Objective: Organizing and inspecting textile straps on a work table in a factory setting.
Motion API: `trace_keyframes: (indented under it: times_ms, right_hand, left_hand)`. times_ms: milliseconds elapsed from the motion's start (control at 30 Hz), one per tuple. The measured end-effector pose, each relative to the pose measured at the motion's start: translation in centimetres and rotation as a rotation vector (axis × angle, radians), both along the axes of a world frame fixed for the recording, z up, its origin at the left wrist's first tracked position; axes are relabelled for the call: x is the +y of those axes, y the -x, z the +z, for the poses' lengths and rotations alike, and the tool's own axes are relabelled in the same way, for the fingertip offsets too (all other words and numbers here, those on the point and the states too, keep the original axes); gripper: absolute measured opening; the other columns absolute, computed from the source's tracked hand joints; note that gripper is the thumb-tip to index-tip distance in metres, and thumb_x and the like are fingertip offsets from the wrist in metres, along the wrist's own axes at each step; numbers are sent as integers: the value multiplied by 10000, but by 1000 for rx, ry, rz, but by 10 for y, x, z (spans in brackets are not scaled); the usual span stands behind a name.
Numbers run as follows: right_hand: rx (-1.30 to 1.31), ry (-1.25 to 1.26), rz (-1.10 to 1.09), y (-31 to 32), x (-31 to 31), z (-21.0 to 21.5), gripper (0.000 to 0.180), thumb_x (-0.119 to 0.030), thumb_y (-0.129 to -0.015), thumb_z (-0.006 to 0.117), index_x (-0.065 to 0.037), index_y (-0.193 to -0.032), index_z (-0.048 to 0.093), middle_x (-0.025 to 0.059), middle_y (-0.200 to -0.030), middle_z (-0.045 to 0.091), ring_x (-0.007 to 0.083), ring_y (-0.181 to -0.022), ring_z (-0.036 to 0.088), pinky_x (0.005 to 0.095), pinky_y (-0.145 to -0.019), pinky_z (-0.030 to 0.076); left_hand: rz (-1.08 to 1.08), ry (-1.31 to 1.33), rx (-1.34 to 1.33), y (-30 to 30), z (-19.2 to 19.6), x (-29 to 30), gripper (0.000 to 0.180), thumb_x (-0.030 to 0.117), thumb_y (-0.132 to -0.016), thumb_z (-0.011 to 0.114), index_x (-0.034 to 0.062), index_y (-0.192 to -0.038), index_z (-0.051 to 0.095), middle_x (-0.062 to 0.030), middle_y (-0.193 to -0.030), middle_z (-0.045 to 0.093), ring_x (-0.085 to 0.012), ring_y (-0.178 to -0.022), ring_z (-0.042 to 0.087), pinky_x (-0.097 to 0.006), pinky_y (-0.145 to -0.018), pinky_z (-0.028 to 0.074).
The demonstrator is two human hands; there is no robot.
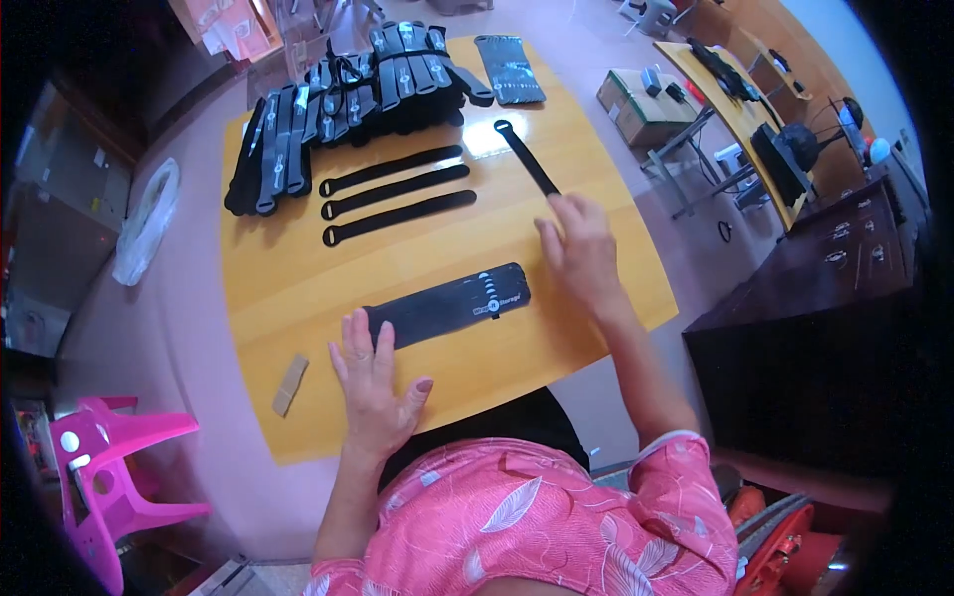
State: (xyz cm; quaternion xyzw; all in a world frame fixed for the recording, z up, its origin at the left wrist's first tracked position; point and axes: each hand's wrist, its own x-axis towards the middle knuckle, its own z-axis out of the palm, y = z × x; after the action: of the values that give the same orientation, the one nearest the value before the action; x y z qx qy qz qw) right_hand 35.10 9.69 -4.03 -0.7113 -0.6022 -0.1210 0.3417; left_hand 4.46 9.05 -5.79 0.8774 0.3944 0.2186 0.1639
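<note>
My right hand (584, 253) pinches the near end of a black strap (527, 157), whose slotted end points away from me over the table's right side. The left hand (376, 392) rests with fingers spread on the left end of a wide, flat black piece (437, 306) with white print near its rounded right end. I cannot tell whether that piece is one layer or several. Beyond it lie three more black straps, an upper strap (397, 169), a middle strap (397, 192) and a lower strap (402, 216), side by side with their slotted ends to the left.
A large heap of bundled black straps (402, 74) covers the table's far left. Another flat dark bundle (510, 72) lies at the far edge. A small tan piece (290, 385) sits near the front left of the wooden table (556, 348). A pink stool (129, 437) stands on the left.
</note>
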Motion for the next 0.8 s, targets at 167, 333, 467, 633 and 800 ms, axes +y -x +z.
trace_keyframes:
  times_ms: [167, 333, 467, 633, 800]
  right_hand:
    - [-122, 242, -150, -46, 29, -25, 175, -156, -792, 644, -5, -851, 578, 194, -825, 578, 371, -837, 579, 453, -729, 473]
    - [-142, 324, -160, -45, -1, -7, 98, -96, -808, 594, -2, -818, 571, 194, -811, 581, 375, -778, 585, 439, -678, 485]
    - [280, 349, 261, 26, -61, 61, 39, -8, -793, 548, -12, -829, 560, 180, -745, 581, 364, -712, 598, 412, -624, 482]
    - [388, 716, 642, 74, -97, 54, 98, -8, -746, 579, -33, -841, 584, 169, -724, 603, 363, -683, 613, 406, -609, 493]
    - [411, 844, 587, 74, -98, 46, 93, -69, -786, 570, -31, -870, 578, 204, -768, 615, 402, -724, 608, 465, -653, 489]
  left_hand:
    - [29, -103, -313, 3, -5, 0, 606, 308, -879, 624, -42, -1325, 410, -309, -1382, 372, -460, -1276, 384, -535, -1039, 296]
    - [-68, 40, -373, 11, 4, -15, 587, 134, -836, 676, -69, -1315, 403, -275, -1272, 478, -352, -1048, 567, -396, -909, 449]
    - [-28, 1078, -907, -5, 18, -43, 680, 85, -820, 700, -36, -1376, 328, -209, -1162, 558, -194, -887, 606, -274, -807, 494]
    - [78, 1294, -1299, -14, 30, -35, 600, 32, -818, 681, -26, -1327, 369, -177, -1013, 594, -171, -727, 609, -246, -598, 503]
    - [194, 1124, -1227, 18, 22, -32, 169, -15, -889, 570, -48, -1054, 573, -137, -760, 626, -149, -628, 602, -225, -546, 485]
